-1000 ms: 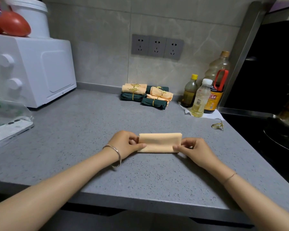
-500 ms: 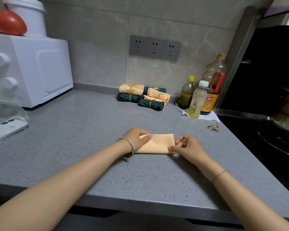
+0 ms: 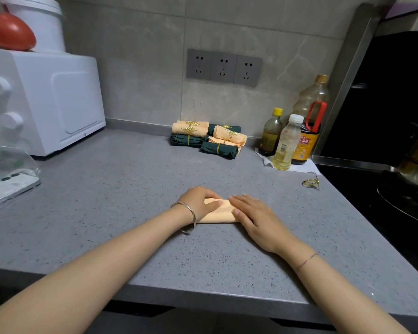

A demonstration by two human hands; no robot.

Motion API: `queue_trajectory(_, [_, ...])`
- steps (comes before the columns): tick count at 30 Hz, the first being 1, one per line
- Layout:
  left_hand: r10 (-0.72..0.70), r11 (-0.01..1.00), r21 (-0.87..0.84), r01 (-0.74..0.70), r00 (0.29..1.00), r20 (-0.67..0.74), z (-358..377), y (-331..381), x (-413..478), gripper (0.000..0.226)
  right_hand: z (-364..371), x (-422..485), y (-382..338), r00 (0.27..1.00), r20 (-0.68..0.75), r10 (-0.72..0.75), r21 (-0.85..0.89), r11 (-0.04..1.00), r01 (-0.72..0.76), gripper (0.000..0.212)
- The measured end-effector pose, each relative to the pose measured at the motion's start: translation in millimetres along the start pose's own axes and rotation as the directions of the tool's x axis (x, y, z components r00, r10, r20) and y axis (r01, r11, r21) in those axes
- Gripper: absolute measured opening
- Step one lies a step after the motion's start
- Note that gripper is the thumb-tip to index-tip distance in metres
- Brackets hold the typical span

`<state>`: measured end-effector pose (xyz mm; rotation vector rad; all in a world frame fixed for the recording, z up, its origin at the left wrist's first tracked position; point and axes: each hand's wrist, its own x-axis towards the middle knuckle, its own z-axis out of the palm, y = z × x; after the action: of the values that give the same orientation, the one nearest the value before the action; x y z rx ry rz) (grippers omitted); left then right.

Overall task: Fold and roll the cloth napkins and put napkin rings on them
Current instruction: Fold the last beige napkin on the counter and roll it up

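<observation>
A folded peach napkin point(image 3: 219, 213) lies on the grey counter point(image 3: 130, 201) in the middle. My left hand point(image 3: 198, 202) covers its left end, fingers curved over the cloth and thumb laid on top. My right hand point(image 3: 253, 216) lies flat on its right half, fingers straight and pressing down. Most of the napkin is hidden under both hands. A loose gold napkin ring point(image 3: 311, 183) sits on the counter to the right, apart from both hands. Several rolled peach and dark green napkins with gold rings point(image 3: 208, 138) are stacked at the back wall.
A white oven point(image 3: 46, 100) stands at the back left, with a phone point(image 3: 7, 189) under a plastic bag in front of it. Three bottles point(image 3: 287, 143) stand at the back right. A black stove with a pan point(image 3: 408, 201) borders the counter on the right.
The napkin has become narrower: its right end was brought over toward the left. My right hand went from pinching the right edge to lying flat on the cloth. My left hand stays on the left end.
</observation>
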<state>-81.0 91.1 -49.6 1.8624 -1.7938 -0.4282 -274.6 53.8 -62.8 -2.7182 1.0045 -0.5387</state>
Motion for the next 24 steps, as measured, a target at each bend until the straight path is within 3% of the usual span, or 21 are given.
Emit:
queue_trajectory(4, [0.073,0.985,0.151,-0.083,0.995,0.075,-1,-2,-6,0.033,-4,-11,-3,0.999,0.033,-0.01,-0.04,0.999,0.011,0.047])
queue_trajectory(7, [0.106,0.971,0.201,-0.13,0.986,0.126,-4,-1,-16,0.037,-2,-17,-1,0.997,0.067,-0.028,-0.041,0.999,0.031,0.067])
queue_trajectory(10, [0.204,0.921,0.322,-0.218,0.976,0.077,-10,9,-25,0.037,-1,-15,2,0.997,0.071,-0.028,-0.051,0.998,0.032,0.078])
queue_trajectory(13, [0.343,0.83,0.441,-0.341,0.936,0.08,-11,18,-37,0.041,-3,-13,3,0.997,0.075,-0.034,-0.047,0.998,0.037,0.075])
queue_trajectory(18, [0.284,0.775,0.541,-0.327,0.945,0.164,-7,19,-47,0.047,-9,-11,2,0.994,0.092,-0.058,-0.034,0.998,0.061,0.051])
queue_trajectory(21, [0.262,0.792,0.522,-0.316,0.949,0.176,-7,18,-48,0.045,-15,-16,5,0.982,-0.026,-0.185,-0.091,0.979,0.182,0.051])
queue_trajectory(24, [0.276,0.776,0.528,-0.344,0.939,0.206,-8,17,-48,0.046,-23,-18,9,0.94,-0.107,-0.325,-0.171,0.937,0.304,0.034])
